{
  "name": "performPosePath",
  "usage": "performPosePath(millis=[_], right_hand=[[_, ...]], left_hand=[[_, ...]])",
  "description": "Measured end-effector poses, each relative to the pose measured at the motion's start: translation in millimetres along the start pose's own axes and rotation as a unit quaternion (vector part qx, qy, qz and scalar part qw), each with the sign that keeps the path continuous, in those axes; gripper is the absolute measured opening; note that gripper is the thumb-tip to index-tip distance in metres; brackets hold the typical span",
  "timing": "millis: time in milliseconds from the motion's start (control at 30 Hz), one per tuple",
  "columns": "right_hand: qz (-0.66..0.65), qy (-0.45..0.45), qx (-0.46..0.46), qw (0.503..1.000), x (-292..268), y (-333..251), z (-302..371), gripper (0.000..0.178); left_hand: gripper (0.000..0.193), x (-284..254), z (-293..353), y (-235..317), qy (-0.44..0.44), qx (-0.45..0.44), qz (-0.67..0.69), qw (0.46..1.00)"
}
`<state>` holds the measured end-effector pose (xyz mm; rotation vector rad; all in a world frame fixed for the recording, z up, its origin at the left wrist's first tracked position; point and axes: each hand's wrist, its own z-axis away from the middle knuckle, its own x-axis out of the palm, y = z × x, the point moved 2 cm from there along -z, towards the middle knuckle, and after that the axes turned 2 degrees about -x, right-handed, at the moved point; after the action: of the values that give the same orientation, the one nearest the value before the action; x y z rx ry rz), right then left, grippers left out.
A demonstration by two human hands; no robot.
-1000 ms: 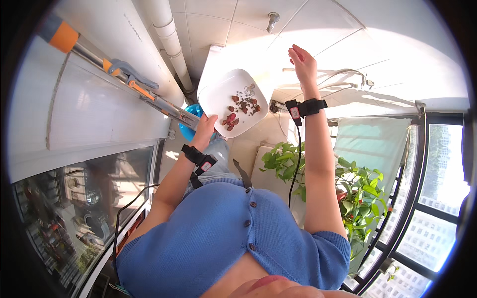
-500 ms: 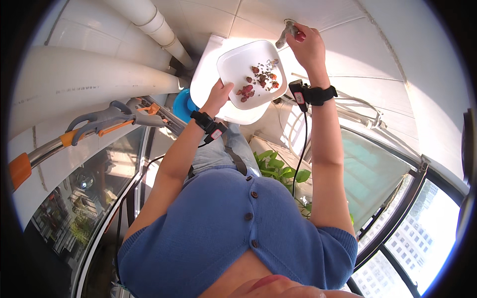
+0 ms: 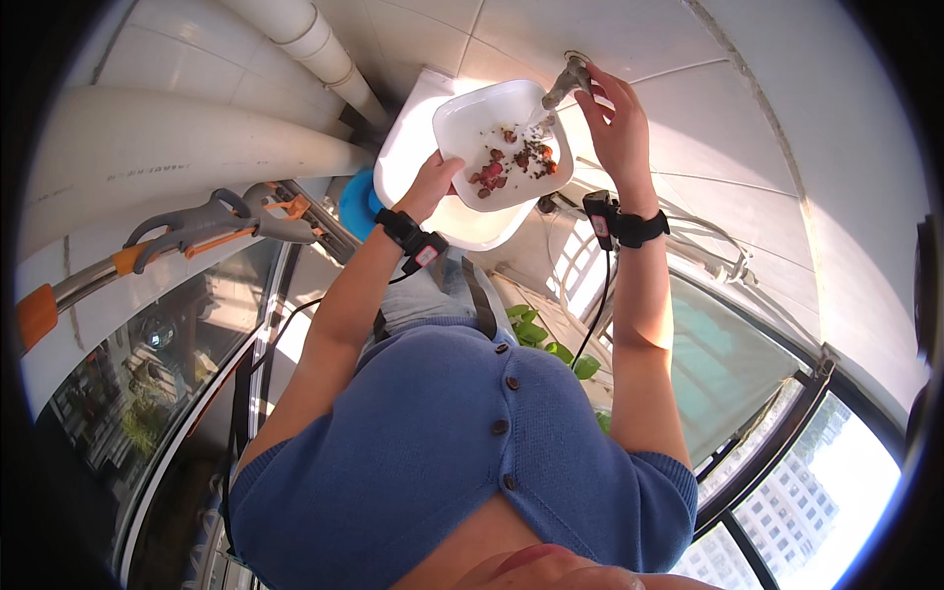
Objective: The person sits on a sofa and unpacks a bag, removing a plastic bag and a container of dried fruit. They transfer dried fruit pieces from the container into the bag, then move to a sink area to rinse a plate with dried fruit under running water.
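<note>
the dish [image 3: 497, 138] is a white, square, shallow one with rounded corners, held tilted over the white sink [image 3: 413, 167], its far corner just under the tap [image 3: 563, 84]. reddish-brown scraps [image 3: 513, 162] lie scattered in its middle and toward the side nearer the right hand. the left hand [image 3: 433, 182] grips the dish at its near-left edge, thumb over the rim and fingers hidden beneath, so the dish sticks out up and to the right of that grip. the right hand [image 3: 615, 118] is on the tap, fingers curled round the metal spout and its handle; it closes on the tap, touching the dish not at all, though the dish's corner sits just beside it. water at the spout is too faint to tell.

each wrist wears a black band [image 3: 411, 234] with a small device, and a thin cable hangs from the right one. a blue round thing [image 3: 356, 202] shows beside the sink on the left. further left a grey and orange long-handled tool [image 3: 211, 218] leans along the white pipes [image 3: 177, 147]. below the sink, green plant leaves [image 3: 551, 344] peek out past the person's blue buttoned top [image 3: 442, 462]. glass panes in dark frames run along both lower sides.
</note>
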<state>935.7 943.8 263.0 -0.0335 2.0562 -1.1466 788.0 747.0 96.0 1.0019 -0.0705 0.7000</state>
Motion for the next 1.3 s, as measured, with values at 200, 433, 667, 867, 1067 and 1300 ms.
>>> performPosePath(millis=[200, 433, 667, 867, 1067, 1300], right_hand=[[0.028, 0.057, 0.000, 0.998, -10.3, -8.3, 16.9, 0.025], [0.039, 0.081, -0.010, 0.996, -12.0, -12.6, 25.9, 0.019], [0.033, 0.084, 0.059, 0.994, 3.6, -2.4, 40.2, 0.044], [0.183, -0.075, 0.043, 0.979, 60.8, -0.9, 96.4, 0.094], [0.136, -0.070, 0.018, 0.988, 84.4, 26.1, 80.1, 0.068], [0.165, 0.007, -0.011, 0.986, 92.2, 38.7, 51.6, 0.041]], left_hand=[[0.044, 12.3, 1.9, 3.9, -0.027, -0.005, -0.029, 0.999], [0.045, 22.5, -4.0, 7.9, -0.018, 0.035, -0.110, 0.993], [0.043, 16.2, -27.6, 2.5, -0.003, 0.091, -0.086, 0.992], [0.045, 18.7, -17.8, 3.4, 0.004, 0.066, -0.022, 0.998], [0.046, 27.3, -2.0, 10.8, -0.019, 0.053, -0.012, 0.998], [0.050, 36.0, 6.0, 17.3, -0.034, 0.061, -0.078, 0.994]])
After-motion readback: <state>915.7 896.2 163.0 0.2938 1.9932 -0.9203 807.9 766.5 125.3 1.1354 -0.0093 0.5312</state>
